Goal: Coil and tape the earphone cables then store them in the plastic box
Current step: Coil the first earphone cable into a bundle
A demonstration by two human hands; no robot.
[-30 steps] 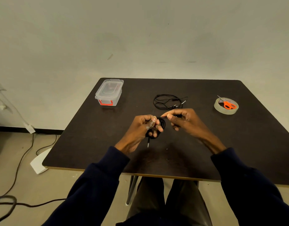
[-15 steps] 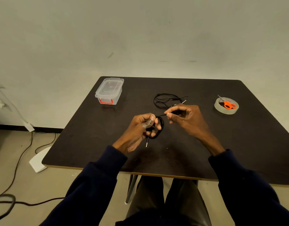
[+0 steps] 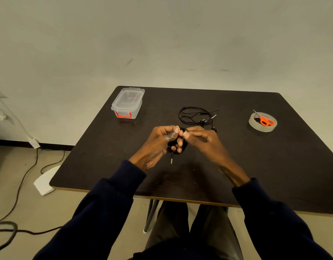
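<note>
Dark table [image 3: 237, 160], hands [image 3: 160, 141] pinching coiled earphone cable [image 3: 184, 146], tape roll [image 3: 261, 128] print illegible

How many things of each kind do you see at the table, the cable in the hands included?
Earphone cables: 2 (held coil, loose cable)
Plastic box: 1
Tape roll: 1
Scissors: 1
Total: 5

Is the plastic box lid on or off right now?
On: the clear lid sits flat atop the plastic box, red latch folded down at its near end.
</note>
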